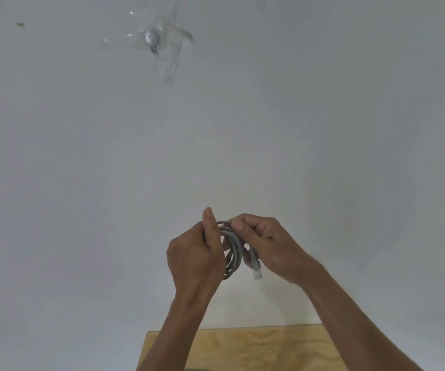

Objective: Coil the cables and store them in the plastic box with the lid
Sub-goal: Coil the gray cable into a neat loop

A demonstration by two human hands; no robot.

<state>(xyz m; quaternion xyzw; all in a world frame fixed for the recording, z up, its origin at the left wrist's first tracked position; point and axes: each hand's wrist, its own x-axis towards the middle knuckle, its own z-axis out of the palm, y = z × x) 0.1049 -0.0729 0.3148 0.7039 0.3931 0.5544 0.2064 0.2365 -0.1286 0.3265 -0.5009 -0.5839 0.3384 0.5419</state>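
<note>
2 hands meet in the lower middle of the head view, raised in front of a plain white wall [323,129], and between them sits 1 grey cable [234,253] wound into a small coil of several loops.

The left hand [197,255] grips the coil from the left side: its fingers are curled around the loops and its thumb stands straight up along the coil's near edge, the nail showing at the top. The right hand [267,245] comes in from the right with its fingers bent, pinching the top of the coil, where a strand arches over from 1 hand to the other. Lower in the same hand, the cable's free end hangs down past the palm and ends in a clear plug [256,271], which points downward, just beside the coil and apart from the left hand. Both forearms are bare and rise from the bottom edge.

Below the arms, the corner of a pale plywood bench [256,344] shows, with a thin green sliver at the very bottom edge that is too small to identify. High on the wall, a small round grey fitting [150,38] is fixed under crossed strips of clear tape [172,62]. A small brown mark [20,24] sits on the wall far to the upper left.
</note>
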